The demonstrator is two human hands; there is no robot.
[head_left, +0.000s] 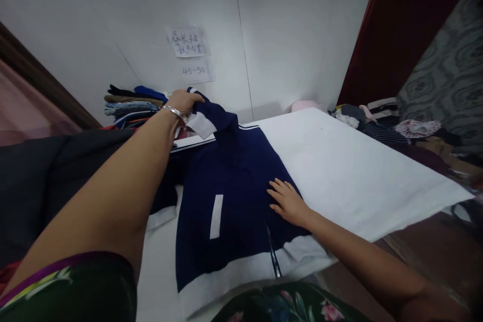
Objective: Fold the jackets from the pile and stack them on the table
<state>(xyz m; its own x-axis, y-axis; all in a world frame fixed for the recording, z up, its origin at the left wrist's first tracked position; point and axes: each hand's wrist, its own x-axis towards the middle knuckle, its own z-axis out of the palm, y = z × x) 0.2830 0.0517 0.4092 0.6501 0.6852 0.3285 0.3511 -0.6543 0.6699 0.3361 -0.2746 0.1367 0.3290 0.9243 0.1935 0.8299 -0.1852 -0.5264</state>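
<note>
A navy jacket (pixel 241 171) with a white hem, a white pocket strip and a front zip is spread on the white table, its hem toward me. My left hand (pixel 184 102), a silver bracelet at its wrist, grips one sleeve (pixel 219 116) near its white cuff and holds it raised over the far left part of the jacket. The other sleeve (pixel 164 211) lies out on the left, partly hidden behind my forearm. My right hand (pixel 289 204) rests open and flat on the jacket's right side, fingers spread.
Folded clothes (pixel 130 105) are stacked at the back left, beside dark grey fabric (pixel 60 171). A white-covered table (pixel 339 176) extends right. Paper notes (pixel 190 43) hang on the wall. Mixed clothes (pixel 392 126) are heaped beyond the table's right edge. Something pink (pixel 304 105) shows behind.
</note>
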